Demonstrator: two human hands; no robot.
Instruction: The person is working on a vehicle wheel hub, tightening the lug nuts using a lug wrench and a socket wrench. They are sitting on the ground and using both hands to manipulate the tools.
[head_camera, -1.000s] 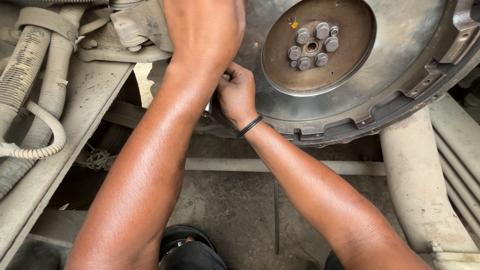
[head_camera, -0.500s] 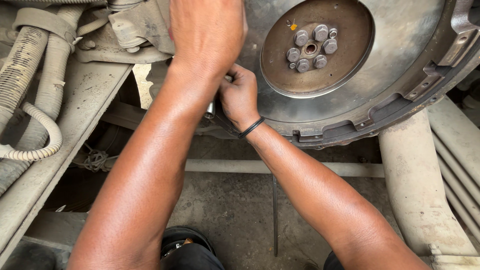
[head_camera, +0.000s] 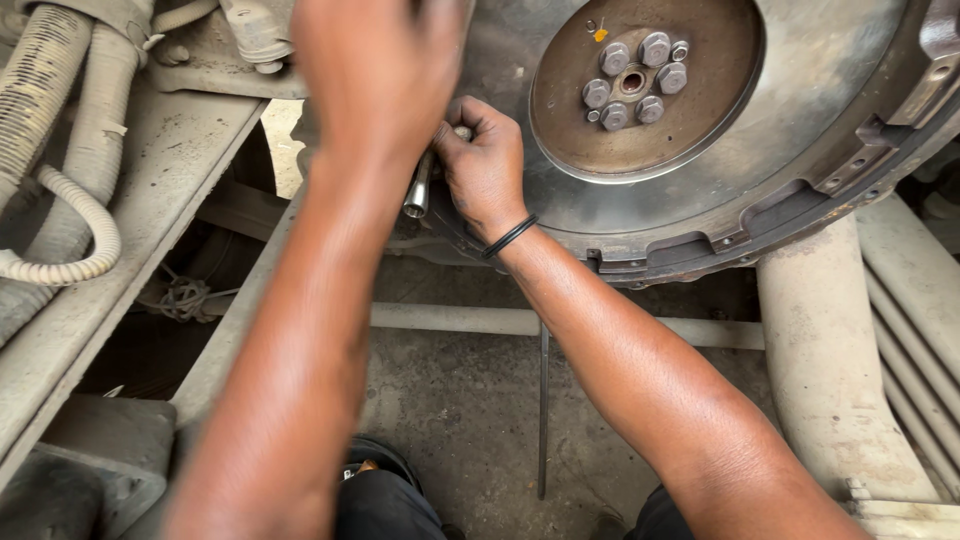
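Head view, looking along both forearms toward a large round flywheel housing (head_camera: 800, 215) on the underside of a vehicle.

Right hand (head_camera: 487, 165): fingers curled shut around the upper end of a silver socket tool (head_camera: 418, 188). The tool hangs down and slightly left from the fist; its open, hollow end shows below the hand, just beside the left forearm. A black band (head_camera: 510, 236) sits on the right wrist. The hand lies against the left edge of the housing.

Left hand (head_camera: 380, 70): raised close to the camera, blurred, back of the hand facing the lens. It covers the spot where the top of the tool meets the housing. Cannot tell whether its fingers are closed on anything.

Housing: a brown circular centre plate (head_camera: 645, 150) carries a ring of grey hex bolts (head_camera: 630, 75) around a small central hole. The outer rim is dusty grey, with notches and small bolt holes along its lower edge.

Surroundings: ribbed corrugated hoses (head_camera: 45, 120) run down the left side, one looping across a flat dusty frame rail (head_camera: 120, 260). A thick pale pipe (head_camera: 830, 370) descends at right, below the housing. A horizontal bar (head_camera: 450, 320) crosses behind the arms. Concrete ground (head_camera: 460, 410) lies below, with a thin dark rod (head_camera: 543, 420) standing upright between the forearms. Dark clothing shows at the bottom edge.
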